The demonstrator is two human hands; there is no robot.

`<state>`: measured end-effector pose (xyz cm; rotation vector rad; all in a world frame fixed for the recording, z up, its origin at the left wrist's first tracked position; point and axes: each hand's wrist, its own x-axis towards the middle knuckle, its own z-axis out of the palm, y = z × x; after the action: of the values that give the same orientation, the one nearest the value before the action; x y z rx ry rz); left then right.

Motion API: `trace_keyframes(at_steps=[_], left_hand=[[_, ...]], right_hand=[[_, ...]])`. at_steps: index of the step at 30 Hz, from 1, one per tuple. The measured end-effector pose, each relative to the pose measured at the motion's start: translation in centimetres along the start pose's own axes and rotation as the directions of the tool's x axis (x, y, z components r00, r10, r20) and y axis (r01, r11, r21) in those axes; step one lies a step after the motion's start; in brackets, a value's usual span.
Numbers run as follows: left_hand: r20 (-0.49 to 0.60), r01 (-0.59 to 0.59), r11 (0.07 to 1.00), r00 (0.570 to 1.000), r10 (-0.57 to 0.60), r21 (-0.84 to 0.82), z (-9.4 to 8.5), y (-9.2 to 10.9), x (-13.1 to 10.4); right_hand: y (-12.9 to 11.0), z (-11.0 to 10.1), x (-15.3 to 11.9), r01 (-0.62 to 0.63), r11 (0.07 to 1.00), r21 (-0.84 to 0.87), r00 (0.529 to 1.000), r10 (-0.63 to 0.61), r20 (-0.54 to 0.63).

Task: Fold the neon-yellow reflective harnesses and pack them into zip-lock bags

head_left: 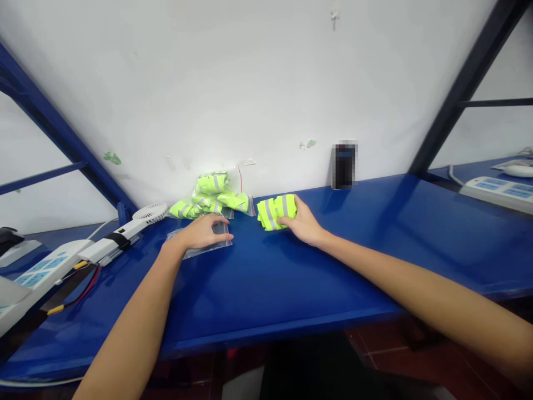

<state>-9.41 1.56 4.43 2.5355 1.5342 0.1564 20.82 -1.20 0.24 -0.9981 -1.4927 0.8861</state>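
My right hand [307,222] is closed round the right end of a folded yellow-green reflective vest [268,214] with grey stripes. The vest is just above or on the blue table; I cannot tell which. Over a clear zip bag [202,251] that lies flat on the table is my left hand [204,230], its thumb and fingers apart in a curve with nothing between them. Part of that bag is hidden under the hand. Just behind it, against the wall, is a pile of similar folded vests in clear bags [212,191].
A white handheld fan [150,213] lies left of the pile, near a white device with a black strap [117,240], loose wires and a power strip [45,272]. A blurred dark upright object [344,165] leans on the wall. Blue frame posts flank the table [291,294].
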Motion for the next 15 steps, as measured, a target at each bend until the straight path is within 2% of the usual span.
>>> trace_keyframes(at_steps=[5,11,15], left_hand=[[0.075,0.005,0.999,0.997,-0.002,-0.034,0.6,-0.3,-0.4],[-0.061,-0.048,0.999,0.997,0.048,0.001,1.3,0.6,-0.2],[-0.089,-0.121,0.992,0.989,0.117,-0.038,1.6,1.9,0.0]], right_hand=[[1.0,0.1,0.1,-0.028,1.0,0.01,1.0,0.028,-0.008],[0.2,0.5,-0.1,-0.172,0.964,0.203,0.985,0.168,0.039],[-0.3,0.6,-0.1,-0.246,0.929,0.277,0.968,0.251,0.019]])
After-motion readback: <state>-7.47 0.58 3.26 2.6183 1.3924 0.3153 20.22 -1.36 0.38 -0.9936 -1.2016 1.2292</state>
